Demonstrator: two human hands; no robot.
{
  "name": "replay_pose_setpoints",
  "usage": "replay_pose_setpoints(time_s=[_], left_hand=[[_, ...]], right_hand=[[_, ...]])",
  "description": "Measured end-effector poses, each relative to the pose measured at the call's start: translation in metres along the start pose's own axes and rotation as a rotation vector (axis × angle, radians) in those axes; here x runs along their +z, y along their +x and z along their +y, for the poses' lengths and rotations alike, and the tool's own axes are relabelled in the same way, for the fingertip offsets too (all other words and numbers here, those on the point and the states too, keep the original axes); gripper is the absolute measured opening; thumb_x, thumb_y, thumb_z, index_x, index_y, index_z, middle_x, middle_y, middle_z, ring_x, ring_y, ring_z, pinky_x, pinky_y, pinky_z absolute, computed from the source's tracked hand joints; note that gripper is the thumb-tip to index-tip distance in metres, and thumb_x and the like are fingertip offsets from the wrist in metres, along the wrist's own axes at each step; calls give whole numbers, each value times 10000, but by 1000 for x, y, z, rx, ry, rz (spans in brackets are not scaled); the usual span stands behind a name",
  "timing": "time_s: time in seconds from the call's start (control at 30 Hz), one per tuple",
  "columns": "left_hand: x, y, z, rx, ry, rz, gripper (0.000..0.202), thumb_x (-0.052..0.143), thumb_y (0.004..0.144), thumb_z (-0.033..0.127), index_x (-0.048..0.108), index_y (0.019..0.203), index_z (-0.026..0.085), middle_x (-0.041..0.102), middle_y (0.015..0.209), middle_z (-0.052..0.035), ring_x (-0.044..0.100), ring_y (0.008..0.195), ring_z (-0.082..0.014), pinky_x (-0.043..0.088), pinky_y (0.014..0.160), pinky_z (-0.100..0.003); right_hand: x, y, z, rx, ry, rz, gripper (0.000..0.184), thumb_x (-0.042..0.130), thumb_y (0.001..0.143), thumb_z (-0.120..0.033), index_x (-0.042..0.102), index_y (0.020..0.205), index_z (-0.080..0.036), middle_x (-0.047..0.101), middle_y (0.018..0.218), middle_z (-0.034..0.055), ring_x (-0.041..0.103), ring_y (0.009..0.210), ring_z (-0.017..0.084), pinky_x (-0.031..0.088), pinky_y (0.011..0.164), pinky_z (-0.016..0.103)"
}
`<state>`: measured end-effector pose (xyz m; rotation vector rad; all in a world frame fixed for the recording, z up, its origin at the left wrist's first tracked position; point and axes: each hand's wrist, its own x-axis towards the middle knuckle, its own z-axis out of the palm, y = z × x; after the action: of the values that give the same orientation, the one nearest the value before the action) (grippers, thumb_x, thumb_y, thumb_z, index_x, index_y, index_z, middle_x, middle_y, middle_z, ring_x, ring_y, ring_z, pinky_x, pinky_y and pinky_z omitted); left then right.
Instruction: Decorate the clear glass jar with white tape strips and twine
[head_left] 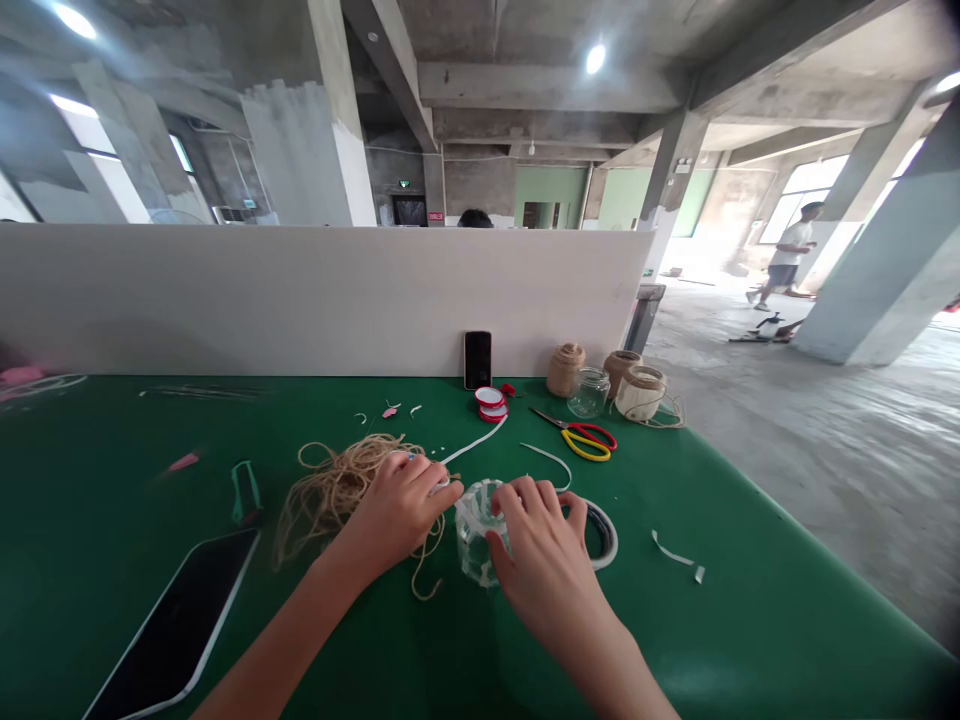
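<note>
A small clear glass jar (475,545) with white strips stuck on it stands on the green table (375,650). My right hand (544,555) curls around the jar's right side and top. My left hand (401,505) is closed in a pinch just left of the jar, on a thin white strip (476,440) that runs away toward the back. Under and left of that hand lies a loose heap of jute twine (337,490). What the left fingers grip beyond the strip is hidden.
A tablet (176,625) lies at front left. Red-and-yellow scissors (585,438), a red tape roll (491,402), an empty jar (589,392), twine-wrapped jars (640,392) and a phone (478,358) stand by the white partition (300,295). A person walks far right (787,255).
</note>
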<state>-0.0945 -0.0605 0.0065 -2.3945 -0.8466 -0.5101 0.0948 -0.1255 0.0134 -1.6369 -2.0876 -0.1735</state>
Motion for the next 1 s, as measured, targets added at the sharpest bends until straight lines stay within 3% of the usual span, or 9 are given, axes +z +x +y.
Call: replay_pose_setpoints(time_s=[0.2, 0.37, 0.47, 0.57, 0.77, 1.0], left_hand=[[9, 0, 0, -68, -2, -29, 230, 437, 843, 67, 552, 985, 207, 586, 855, -27, 508, 831, -195, 325, 775, -364], [16, 1, 1, -107, -18, -38, 158, 434, 883, 121, 556, 941, 203, 578, 822, -18, 500, 802, -189, 312, 763, -357], [15, 1, 0, -121, -33, -10, 153, 420, 912, 181, 570, 935, 200, 582, 821, -25, 497, 798, -184, 306, 753, -347], [11, 3, -1, -129, -41, -2, 166, 417, 919, 200, 582, 939, 201, 587, 825, -28, 499, 817, -187, 302, 763, -348], [8, 5, -2, -117, -48, 8, 162, 437, 906, 189, 596, 892, 214, 579, 800, -26, 495, 814, -190, 296, 771, -355], [0, 4, 9, -114, -135, -24, 189, 403, 914, 196, 588, 872, 199, 551, 770, -21, 469, 769, -174, 288, 787, -361]], right_hand=[[5, -3, 8, -30, 131, -20, 185, 486, 786, -84, 529, 868, -244, 587, 931, 18, 522, 905, 206, 225, 965, 523], [12, -4, 11, -114, 213, 0, 311, 452, 809, -63, 530, 1048, -245, 571, 1114, 31, 506, 1068, 182, 231, 1043, 444], [13, -4, 12, -138, 251, -9, 314, 432, 832, -64, 549, 1050, -259, 587, 1096, 12, 518, 1068, 161, 155, 1079, 471], [9, -4, 14, -140, 281, -19, 293, 431, 848, -78, 573, 1010, -277, 595, 1073, -3, 527, 1056, 156, 70, 1080, 528], [1, -2, 22, -200, 293, -47, 283, 457, 833, -77, 597, 969, -281, 606, 1050, -5, 538, 1023, 148, 72, 1082, 531], [-10, 5, 46, -300, 405, -188, 296, 440, 828, -55, 588, 951, -280, 597, 1070, -23, 514, 1055, 124, 60, 1097, 498]])
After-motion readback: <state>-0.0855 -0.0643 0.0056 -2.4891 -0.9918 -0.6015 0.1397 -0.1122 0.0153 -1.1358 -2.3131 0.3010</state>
